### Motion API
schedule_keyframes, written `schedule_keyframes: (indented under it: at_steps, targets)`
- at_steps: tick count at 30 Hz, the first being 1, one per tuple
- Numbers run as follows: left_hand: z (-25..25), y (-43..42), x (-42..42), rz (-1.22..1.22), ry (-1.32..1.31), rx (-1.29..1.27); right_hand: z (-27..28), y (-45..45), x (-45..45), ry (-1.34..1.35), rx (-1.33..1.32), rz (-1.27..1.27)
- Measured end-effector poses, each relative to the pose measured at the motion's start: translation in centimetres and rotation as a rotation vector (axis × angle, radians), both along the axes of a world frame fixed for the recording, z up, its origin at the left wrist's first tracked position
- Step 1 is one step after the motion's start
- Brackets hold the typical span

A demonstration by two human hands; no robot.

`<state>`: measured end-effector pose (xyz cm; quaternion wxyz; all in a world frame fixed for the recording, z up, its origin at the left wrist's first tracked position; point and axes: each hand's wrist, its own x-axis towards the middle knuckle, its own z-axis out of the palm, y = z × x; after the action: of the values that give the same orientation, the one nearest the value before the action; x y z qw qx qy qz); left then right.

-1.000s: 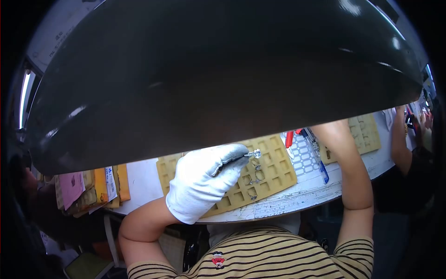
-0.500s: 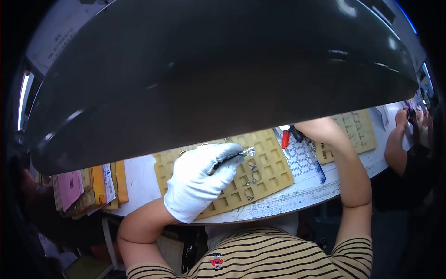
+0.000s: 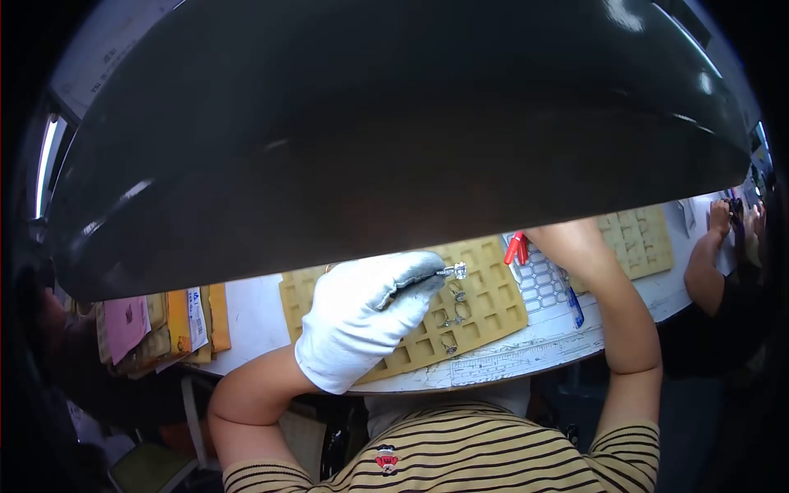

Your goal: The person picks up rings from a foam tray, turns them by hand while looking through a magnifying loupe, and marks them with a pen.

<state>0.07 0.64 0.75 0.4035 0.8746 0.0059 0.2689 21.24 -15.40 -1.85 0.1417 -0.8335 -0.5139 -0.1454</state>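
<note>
My left hand [image 3: 366,316], in a white glove with grey fingertips, pinches a ring [image 3: 458,270] whose clear stone points right. It is above a tan tray [image 3: 505,316] of square slots, and several stone-set rings [image 3: 449,343] rest in the tray beside the glove. Bare, my right hand [image 3: 567,238] reaches under the dark overhead cover [image 3: 394,148], which hides its fingers. Red handles [image 3: 516,248] of a tool show just left of that hand; whether it grips them is hidden.
A second tan tray [image 3: 645,246] lies at the right, with a blue pen [image 3: 574,306] and a white hexagon-patterned sheet [image 3: 538,283] between the trays. Orange envelopes and papers [image 3: 177,324] are stacked at the left. Another person's arm [image 3: 708,263] rests at the far right.
The red handles have shifted and turned, and both now show. A black piece beside my right hand has gone from sight. My left hand still holds the ring.
</note>
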Motion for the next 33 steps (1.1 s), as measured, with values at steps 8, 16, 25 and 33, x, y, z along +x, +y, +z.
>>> schedule_keyframes:
  at_steps: [8,16,25,33]
  targets:
    - [0.3,-0.2,-0.3,-0.006,0.019,-0.033,3.4,-1.3,-4.4,0.288,0.461,0.447]
    - [1.1,-0.6,-0.5,0.040,0.186,-0.103,2.7,-1.9,-5.9,0.141,0.420,0.707]
    - [-0.3,-0.3,-0.7,0.049,0.049,0.062,2.5,-1.6,-6.4,0.160,0.432,0.718]
    - [-0.4,-0.4,-0.9,0.044,0.064,0.070,2.4,-1.2,-6.9,0.118,0.564,0.679]
